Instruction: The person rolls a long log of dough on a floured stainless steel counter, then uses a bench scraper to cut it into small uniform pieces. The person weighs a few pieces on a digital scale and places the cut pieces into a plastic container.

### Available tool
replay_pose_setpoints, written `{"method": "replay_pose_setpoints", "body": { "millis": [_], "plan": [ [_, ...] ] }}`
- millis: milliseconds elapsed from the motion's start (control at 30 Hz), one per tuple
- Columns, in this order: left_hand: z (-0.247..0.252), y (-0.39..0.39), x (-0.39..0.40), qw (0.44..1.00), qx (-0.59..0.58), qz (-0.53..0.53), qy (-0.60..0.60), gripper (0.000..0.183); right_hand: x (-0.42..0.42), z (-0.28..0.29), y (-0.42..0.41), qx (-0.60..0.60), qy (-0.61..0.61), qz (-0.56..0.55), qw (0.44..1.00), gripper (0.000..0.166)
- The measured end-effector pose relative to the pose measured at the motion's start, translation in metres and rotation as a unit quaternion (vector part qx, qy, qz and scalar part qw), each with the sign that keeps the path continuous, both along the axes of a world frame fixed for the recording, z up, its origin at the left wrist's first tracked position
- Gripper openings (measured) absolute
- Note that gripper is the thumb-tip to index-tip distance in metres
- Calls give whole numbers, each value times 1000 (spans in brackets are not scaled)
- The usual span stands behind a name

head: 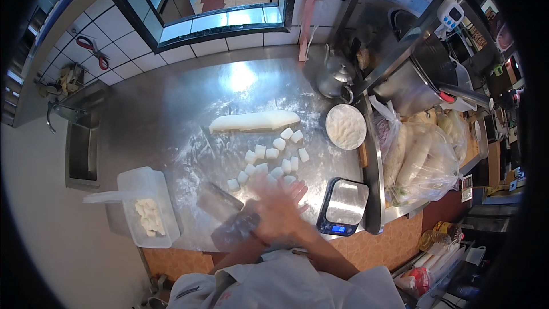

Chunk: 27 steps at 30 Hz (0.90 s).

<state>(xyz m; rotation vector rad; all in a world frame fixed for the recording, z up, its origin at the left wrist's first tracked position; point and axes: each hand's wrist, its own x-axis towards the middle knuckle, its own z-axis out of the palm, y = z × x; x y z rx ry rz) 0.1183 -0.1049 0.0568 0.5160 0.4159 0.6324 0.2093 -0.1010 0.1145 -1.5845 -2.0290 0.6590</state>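
My right hand and my left hand cross in front of me above the steel worktop. Motion blurs both, and their grip cannot be made out. To their left rests a flat rectangular metal blade, its near end hidden in shadow beside my wrist. Just beyond my fingers lie several small cut dough pieces, partly covered by the blurred hand. Farther back, a long smooth dough log stretches across the floured steel.
At the left stands a plastic tub holding dough. A digital scale, a round container of flour and a metal teapot line the right side. Beyond a raised edge sit bagged vegetables. A sink is at far left.
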Motion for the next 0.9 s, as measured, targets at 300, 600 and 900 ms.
{"method": "replay_pose_setpoints", "body": {
  "millis": [300,600,900],
  "plan": [
    [20,18,2,963,-192,119,-148,71,-8,-18,-31,20,90,-1,996,45],
    [14,1,-8,988,82,106,-81,57,9,-48,-29,37,-36,2,999,59],
    [-11,-2,-14,975,-19,174,139,23,98,-70,27,35,55,-161,985,42]
  ]
}}
